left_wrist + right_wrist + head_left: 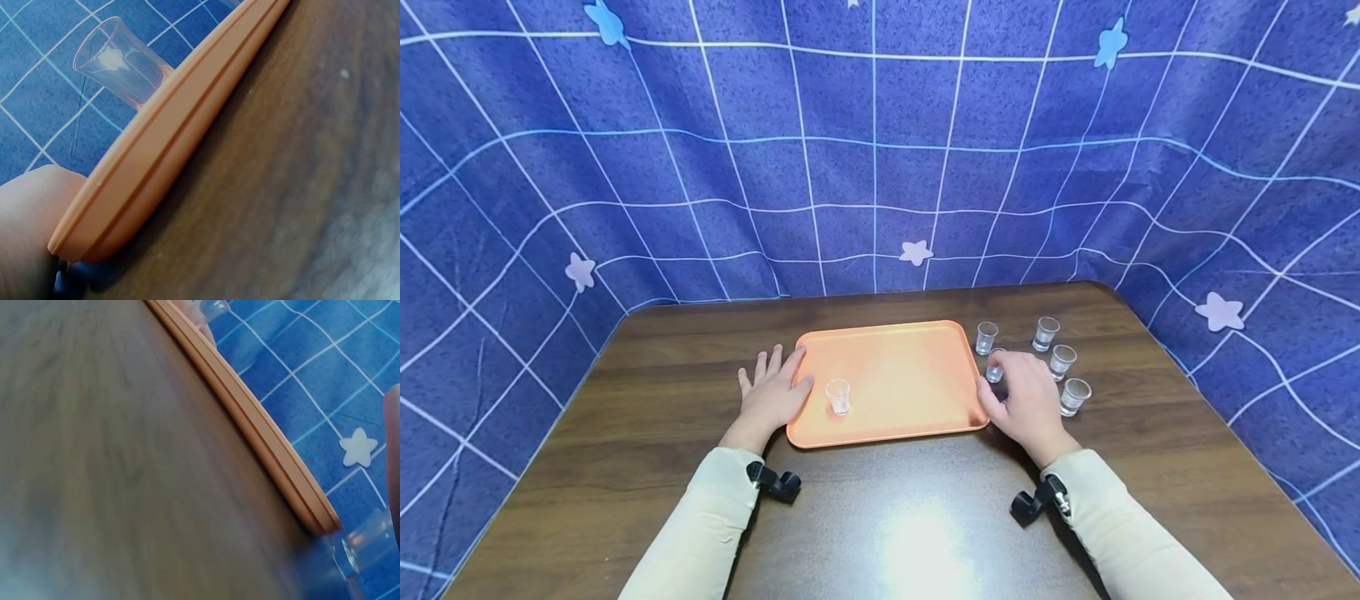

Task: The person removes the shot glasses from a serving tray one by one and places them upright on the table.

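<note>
A clear shot glass (pixel 838 397) stands upright on the left part of an orange tray (pixel 895 375). My left hand (pixel 773 393) rests at the tray's left edge, fingers spread and holding nothing. At the right edge of the tray, my right hand (pixel 1021 400) reaches beside another shot glass (pixel 994 372), which the index finger partly covers. The thumb looks apart from that glass. In the right wrist view a blurred shot glass (pixel 369 544) appears near the tray's corner, beside a finger (pixel 394 456); contact is unclear there.
More shot glasses stand right of the tray: one behind (pixel 987 337), others around my right hand, including a far one (pixel 1045 333) and a near one (pixel 1074 397). The brown wooden table (pixel 655 417) meets a blue grid-patterned cloth (pixel 850 175) at its back and sides.
</note>
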{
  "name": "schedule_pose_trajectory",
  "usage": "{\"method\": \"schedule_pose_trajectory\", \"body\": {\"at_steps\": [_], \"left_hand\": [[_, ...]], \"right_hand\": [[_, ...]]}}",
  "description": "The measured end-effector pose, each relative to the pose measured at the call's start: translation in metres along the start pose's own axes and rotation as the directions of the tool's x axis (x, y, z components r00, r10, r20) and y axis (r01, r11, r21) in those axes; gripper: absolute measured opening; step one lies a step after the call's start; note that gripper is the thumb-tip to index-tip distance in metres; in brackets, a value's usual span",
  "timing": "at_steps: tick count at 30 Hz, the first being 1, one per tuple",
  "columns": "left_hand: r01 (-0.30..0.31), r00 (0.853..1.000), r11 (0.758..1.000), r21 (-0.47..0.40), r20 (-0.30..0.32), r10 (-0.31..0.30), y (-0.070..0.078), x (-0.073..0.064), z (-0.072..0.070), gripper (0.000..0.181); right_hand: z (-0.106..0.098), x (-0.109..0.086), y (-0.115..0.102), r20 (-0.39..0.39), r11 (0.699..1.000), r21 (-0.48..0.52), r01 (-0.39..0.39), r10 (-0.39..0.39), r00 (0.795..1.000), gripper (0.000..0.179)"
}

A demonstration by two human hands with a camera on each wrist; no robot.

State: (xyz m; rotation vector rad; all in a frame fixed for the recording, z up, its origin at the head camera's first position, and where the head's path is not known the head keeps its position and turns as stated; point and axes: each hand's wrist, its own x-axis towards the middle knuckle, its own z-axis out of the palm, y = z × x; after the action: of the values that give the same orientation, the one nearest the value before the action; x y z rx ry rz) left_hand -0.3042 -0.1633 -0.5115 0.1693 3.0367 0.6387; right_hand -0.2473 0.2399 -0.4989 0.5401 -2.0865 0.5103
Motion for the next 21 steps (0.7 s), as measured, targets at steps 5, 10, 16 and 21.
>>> {"method": "schedule_pose_trajectory", "body": {"at_steps": [5, 10, 16, 21], "left_hand": [[0.005, 1.000, 1.000, 0.002, -0.001, -0.005, -0.001, 0.001, 0.000, 0.065], [0.005, 1.000, 1.000, 0.004, 0.003, -0.005, -0.002, 0.001, 0.001, 0.064], [0.002, 1.000, 1.000, 0.004, 0.002, -0.002, -0.001, 0.002, 0.001, 0.064], [0.011, 1.000, 1.000, 0.016, 0.006, -0.011, 0.000, 0.002, 0.001, 0.065]], "right_hand": [[0.011, 0.006, -0.010, 0.031, 0.999, 0.033, 0.008, -0.009, 0.999, 0.033], [0.018, 0.012, -0.019, 0.080, 0.998, 0.057, 0.016, -0.020, 0.997, 0.034], [0.024, 0.015, -0.028, 0.133, 0.999, 0.053, 0.011, -0.018, 0.991, 0.037], [0.031, 0.016, -0.034, 0.185, 0.998, 0.062, 0.001, -0.013, 0.983, 0.042]]}}
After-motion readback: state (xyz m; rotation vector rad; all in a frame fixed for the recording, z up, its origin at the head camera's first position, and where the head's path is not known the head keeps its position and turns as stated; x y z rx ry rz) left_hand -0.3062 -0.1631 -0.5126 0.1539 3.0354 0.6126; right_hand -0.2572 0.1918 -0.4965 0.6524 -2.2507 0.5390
